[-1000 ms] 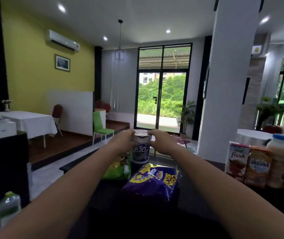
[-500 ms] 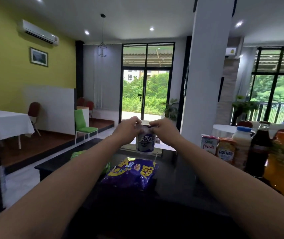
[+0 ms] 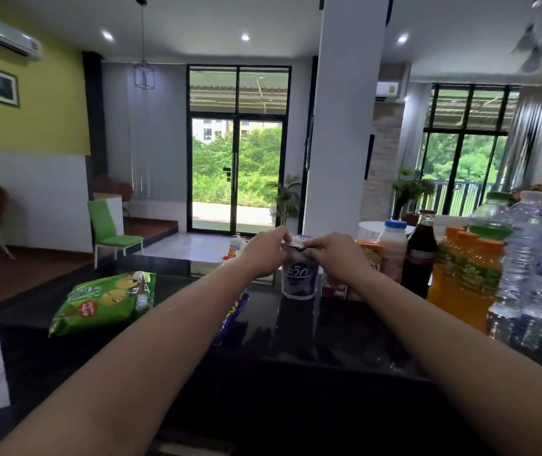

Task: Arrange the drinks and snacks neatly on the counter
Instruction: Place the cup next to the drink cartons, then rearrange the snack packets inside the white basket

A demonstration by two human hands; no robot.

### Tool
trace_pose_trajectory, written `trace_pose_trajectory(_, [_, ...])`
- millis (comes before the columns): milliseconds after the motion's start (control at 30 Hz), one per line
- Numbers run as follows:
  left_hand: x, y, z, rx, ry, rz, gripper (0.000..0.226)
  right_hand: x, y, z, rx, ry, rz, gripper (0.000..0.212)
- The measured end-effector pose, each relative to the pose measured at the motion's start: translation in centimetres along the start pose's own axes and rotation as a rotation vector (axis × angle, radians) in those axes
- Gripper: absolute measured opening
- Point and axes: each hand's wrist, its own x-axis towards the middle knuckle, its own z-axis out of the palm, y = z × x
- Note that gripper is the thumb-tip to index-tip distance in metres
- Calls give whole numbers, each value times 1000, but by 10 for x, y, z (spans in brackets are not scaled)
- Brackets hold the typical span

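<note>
Both grips are clenched on one cup point(image 3: 298, 281). The left grip point(image 3: 263, 256) pinches the edge of its lid from the 9 o'clock side and the right grip point(image 3: 335, 258) pinches it from the 3 o'clock side, both arms stretched straight out. The cup is dark purple with white lettering on its side, a pale band round its foot and a crinkled foil lid. It is upright at 12 o'clock on the glossy black counter point(image 3: 295, 343). Its foot meets its own reflection, so it looks to be standing there, just beside the cartons on its right.

Counting round, one green snack bag point(image 3: 105, 302) lies flat at 10 o'clock, well apart from the cup. One purple bag point(image 3: 234, 311) with yellow print peeks out from behind the left forearm, near the cup. From 1 to 3 o'clock runs a row of drinks:

- Two cartons, an orange carton point(image 3: 374, 258) and a red carton point(image 3: 333, 287), both largely hidden behind the right grip.
- One white bottle point(image 3: 392, 250) with a blue cap.
- One dark glass bottle point(image 3: 422, 255) with a red cap.
- Orange juice bottles point(image 3: 466, 278) packed tight, at least two; the exact count I cannot tell.
- Three clear plastic bottles point(image 3: 529, 251), the farthest with a green cap.
</note>
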Motion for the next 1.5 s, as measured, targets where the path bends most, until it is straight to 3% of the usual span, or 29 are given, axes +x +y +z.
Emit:
trace_pose_trajectory(367, [-1,-5,7,79,56,101,33,-2,3,10,85,50,15,25])
trace_pose_trajectory(767, [-4,-2,13,79,75,85,32,-5,0,7,-25,21,9,28])
trace_pose_trajectory(1033, [-19,-1,0,260,-56,93,49,-22,-3,1,-28,-73,26,47])
trace_pose_trajectory(1500, [-113,-22,-70,430,-37,-238,57,-85,-65,8,8,-189,-8,56])
